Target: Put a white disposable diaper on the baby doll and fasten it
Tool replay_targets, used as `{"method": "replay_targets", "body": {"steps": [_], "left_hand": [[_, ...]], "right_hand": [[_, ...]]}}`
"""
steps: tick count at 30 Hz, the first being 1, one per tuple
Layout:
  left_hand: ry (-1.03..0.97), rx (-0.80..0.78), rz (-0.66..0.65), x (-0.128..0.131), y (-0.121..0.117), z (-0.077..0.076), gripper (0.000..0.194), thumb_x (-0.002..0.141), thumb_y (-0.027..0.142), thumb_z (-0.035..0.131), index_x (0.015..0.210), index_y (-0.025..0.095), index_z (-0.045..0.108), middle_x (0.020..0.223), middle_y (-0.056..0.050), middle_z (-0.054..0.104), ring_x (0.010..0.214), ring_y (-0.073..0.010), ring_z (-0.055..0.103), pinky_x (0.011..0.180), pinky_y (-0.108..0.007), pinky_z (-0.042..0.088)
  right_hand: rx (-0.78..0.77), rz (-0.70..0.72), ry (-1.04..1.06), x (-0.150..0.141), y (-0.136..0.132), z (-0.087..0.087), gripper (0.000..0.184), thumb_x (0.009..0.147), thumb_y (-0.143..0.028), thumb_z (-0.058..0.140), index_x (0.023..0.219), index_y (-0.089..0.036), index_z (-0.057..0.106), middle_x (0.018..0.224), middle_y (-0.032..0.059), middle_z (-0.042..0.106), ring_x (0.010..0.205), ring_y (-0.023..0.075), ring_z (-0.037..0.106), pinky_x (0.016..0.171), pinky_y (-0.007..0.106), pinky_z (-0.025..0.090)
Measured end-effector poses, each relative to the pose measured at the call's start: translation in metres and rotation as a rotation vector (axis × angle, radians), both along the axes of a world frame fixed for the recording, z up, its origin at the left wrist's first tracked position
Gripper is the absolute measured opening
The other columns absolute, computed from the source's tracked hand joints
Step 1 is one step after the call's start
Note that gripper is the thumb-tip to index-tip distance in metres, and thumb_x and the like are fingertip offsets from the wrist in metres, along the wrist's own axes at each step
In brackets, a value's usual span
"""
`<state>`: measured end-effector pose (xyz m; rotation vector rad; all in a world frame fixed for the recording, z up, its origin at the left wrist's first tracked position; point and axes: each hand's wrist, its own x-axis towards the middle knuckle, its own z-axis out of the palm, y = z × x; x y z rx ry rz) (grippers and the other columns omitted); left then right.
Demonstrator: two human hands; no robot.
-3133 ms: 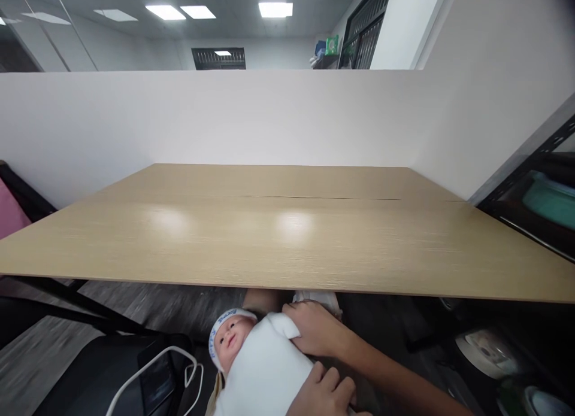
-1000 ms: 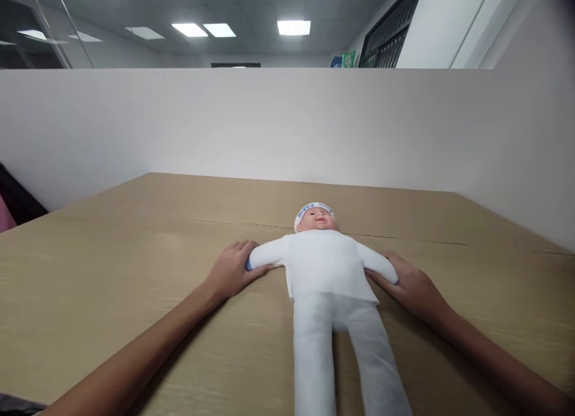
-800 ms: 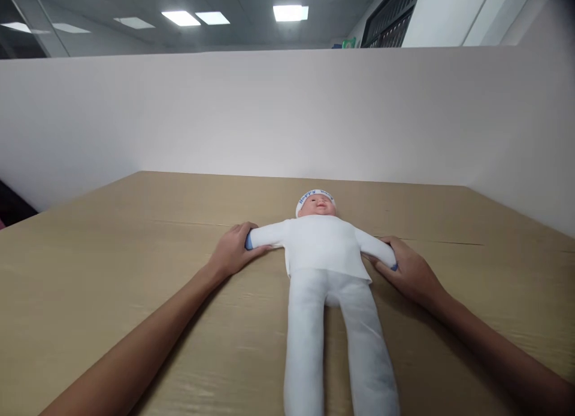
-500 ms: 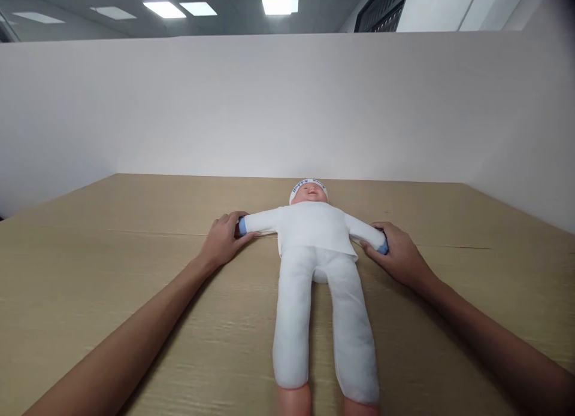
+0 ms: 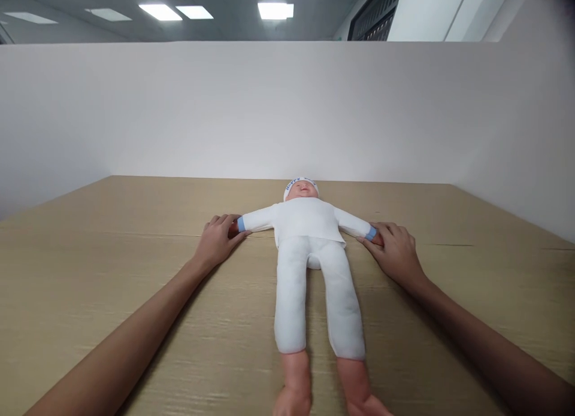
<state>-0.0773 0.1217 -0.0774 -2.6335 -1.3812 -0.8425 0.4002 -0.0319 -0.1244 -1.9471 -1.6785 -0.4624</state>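
Left hand (image 5: 217,239): curls about halfway and holds one small hand of the doll (image 5: 308,217), with fingers on the far side and thumb stretched along the near side, just beside a blue cuff (image 5: 241,224).
Right hand (image 5: 398,251): curls a little more loosely around the other small hand of the doll, with thumb reaching under the matching cuff and fingers bent over the far side.
Doll: lies face up between both hands, with arms spread wide and each ending in a hand's grasp.
Hat (image 5: 302,179): sits on the doll's head, farther off than both hands; white, with blue lettering too small to read surely.
Clothes: white long-sleeved top between the hands; white trousers (image 5: 291,302) running nearer than the hands, with legs apart.
Feet (image 5: 294,399): bare, well nearer than the hands, cut off by the bottom edge.
Table (image 5: 135,326): spreads under both hands, pale wood, with a thin seam running across near the hands.
Wall (image 5: 287,111): stands white and low beyond the hands, beneath lit ceiling panels (image 5: 275,11).
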Motion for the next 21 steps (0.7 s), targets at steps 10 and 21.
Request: {"method": "replay_targets", "body": {"steps": [10,21], "left_hand": [[-0.032,0.003,-0.017,-0.003,0.006,-0.007,0.049,0.102,0.059,0.064,0.130,0.020,0.068,0.119,-0.011,0.074,0.112,-0.0325,0.062,0.100,-0.044,0.047],[-0.266,0.000,0.220,0.008,-0.083,0.000,0.040,0.094,0.030,0.064,0.131,0.015,0.065,0.138,-0.023,0.065,0.129,-0.0427,0.053,0.108,-0.058,0.045]], "right_hand": [[0.043,0.024,0.280,0.022,0.018,-0.017,0.053,0.091,-0.060,0.077,0.134,-0.029,0.080,0.128,0.0122,0.076,0.118,0.0353,0.063,0.103,0.048,0.047],[0.246,-0.091,0.451,-0.049,-0.031,-0.002,0.050,0.081,-0.029,0.066,0.128,-0.013,0.071,0.135,0.0245,0.068,0.129,0.0401,0.056,0.114,0.057,0.041]]}}
